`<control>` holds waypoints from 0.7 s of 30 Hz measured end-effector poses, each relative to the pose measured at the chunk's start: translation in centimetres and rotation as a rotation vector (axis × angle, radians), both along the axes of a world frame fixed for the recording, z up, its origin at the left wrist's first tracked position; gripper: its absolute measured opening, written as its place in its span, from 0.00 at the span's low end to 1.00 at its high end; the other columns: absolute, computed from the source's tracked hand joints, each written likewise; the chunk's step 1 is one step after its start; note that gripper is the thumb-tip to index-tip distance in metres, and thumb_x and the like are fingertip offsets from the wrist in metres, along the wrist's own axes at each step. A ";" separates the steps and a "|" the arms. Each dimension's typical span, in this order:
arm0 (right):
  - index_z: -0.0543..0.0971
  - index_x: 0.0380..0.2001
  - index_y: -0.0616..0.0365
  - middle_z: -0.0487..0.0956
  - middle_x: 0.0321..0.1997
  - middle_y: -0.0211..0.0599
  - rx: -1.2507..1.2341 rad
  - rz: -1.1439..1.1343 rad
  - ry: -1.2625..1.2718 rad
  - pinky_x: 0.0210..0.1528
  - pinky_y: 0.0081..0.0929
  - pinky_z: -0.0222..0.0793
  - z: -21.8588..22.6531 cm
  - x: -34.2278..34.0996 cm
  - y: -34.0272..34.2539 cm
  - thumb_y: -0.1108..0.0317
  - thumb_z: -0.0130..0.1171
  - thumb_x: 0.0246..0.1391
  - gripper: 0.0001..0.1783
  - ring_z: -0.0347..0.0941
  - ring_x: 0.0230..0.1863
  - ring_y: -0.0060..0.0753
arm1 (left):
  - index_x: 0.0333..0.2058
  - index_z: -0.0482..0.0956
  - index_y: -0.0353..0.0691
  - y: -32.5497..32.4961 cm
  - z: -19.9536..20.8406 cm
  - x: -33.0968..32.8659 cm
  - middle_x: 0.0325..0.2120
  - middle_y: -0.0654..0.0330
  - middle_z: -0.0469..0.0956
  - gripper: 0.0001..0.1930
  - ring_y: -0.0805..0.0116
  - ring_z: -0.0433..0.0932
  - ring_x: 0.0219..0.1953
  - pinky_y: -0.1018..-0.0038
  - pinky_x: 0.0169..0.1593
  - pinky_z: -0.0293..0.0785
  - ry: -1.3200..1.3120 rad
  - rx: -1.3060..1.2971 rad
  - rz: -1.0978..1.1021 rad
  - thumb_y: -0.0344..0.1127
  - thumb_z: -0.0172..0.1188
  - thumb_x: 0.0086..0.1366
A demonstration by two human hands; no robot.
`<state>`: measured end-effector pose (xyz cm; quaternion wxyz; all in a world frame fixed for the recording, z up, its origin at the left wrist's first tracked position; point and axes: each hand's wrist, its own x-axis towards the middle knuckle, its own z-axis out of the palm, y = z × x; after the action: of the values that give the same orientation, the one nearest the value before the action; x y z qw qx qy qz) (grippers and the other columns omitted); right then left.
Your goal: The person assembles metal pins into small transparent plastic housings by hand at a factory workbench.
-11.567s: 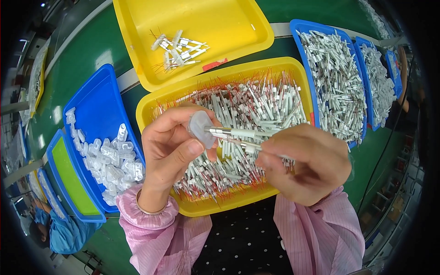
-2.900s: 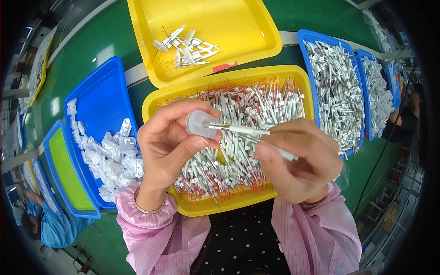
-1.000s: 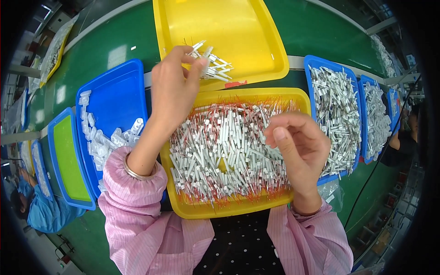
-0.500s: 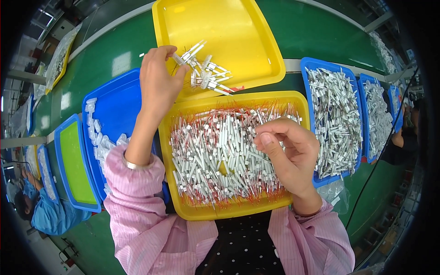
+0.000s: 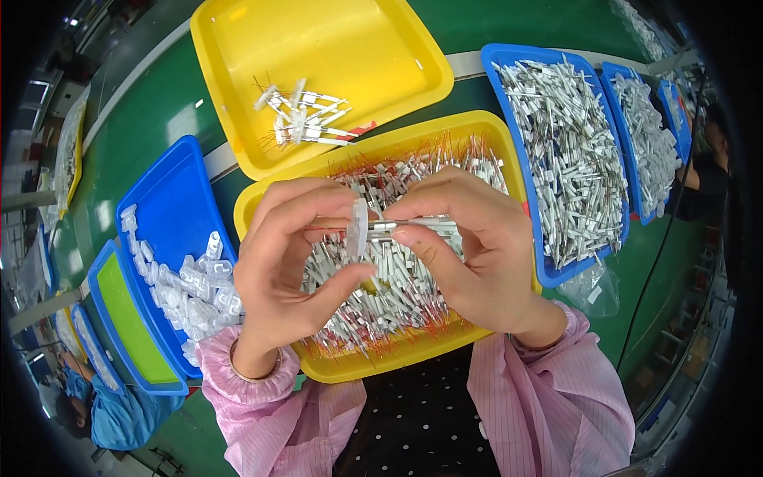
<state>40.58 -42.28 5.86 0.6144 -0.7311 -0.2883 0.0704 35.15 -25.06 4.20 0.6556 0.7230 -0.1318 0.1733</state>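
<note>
Nearest, the left hand (image 5: 290, 258) has its grip closed around a clear plastic piece (image 5: 359, 229), just above centre. From three o'clock, the right hand (image 5: 481, 250) pinches a slender rod (image 5: 407, 223) against that piece, its grip narrow. Below them lies a yellow tray (image 5: 350, 367) heaped with white, red-wired rods. A blue tray (image 5: 165, 181) of clear parts sits at nine o'clock, another of rods at two; at eleven, farther along the green counter (image 5: 147, 147), a second yellow tray (image 5: 342, 48) bears a few assembled pieces.
</note>
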 end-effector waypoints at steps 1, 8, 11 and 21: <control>0.77 0.30 0.66 0.75 0.31 0.40 -0.001 -0.006 0.004 0.36 0.20 0.64 -0.1 0.0 0.0 0.83 0.58 0.41 0.09 0.71 0.33 0.29 | 0.45 0.69 0.26 0.0 0.0 -0.1 0.41 0.49 0.68 0.24 0.63 0.73 0.42 0.72 0.44 0.73 0.096 -0.154 -0.055 0.15 0.61 0.45; 0.76 0.25 0.64 0.74 0.28 0.39 -0.116 -0.099 -0.237 0.32 0.21 0.65 -0.6 0.2 0.5 0.83 0.59 0.38 0.07 0.71 0.30 0.32 | 0.40 0.74 0.25 0.3 -0.7 -0.3 0.35 0.50 0.73 0.17 0.64 0.73 0.38 0.73 0.44 0.70 0.156 -0.067 0.012 0.19 0.61 0.49; 0.75 0.24 0.63 0.74 0.27 0.38 -0.086 -0.107 -0.248 0.32 0.22 0.65 -1.1 0.1 0.7 0.83 0.59 0.37 0.07 0.70 0.30 0.33 | 0.37 0.75 0.25 0.3 -1.0 -0.6 0.34 0.50 0.73 0.16 0.64 0.73 0.37 0.74 0.42 0.70 0.165 -0.039 0.024 0.19 0.62 0.47; 0.74 0.24 0.63 0.74 0.27 0.39 -0.141 -0.069 -0.124 0.31 0.24 0.65 -1.4 0.0 0.7 0.84 0.56 0.38 0.07 0.70 0.28 0.33 | 0.35 0.75 0.24 0.5 -1.6 -0.2 0.31 0.49 0.74 0.14 0.63 0.74 0.36 0.73 0.42 0.70 0.108 -0.018 0.001 0.19 0.62 0.47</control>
<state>40.58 -41.61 4.45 0.5445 -0.7849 -0.2947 0.0241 34.96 -24.55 2.63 0.6682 0.7254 -0.0942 0.1355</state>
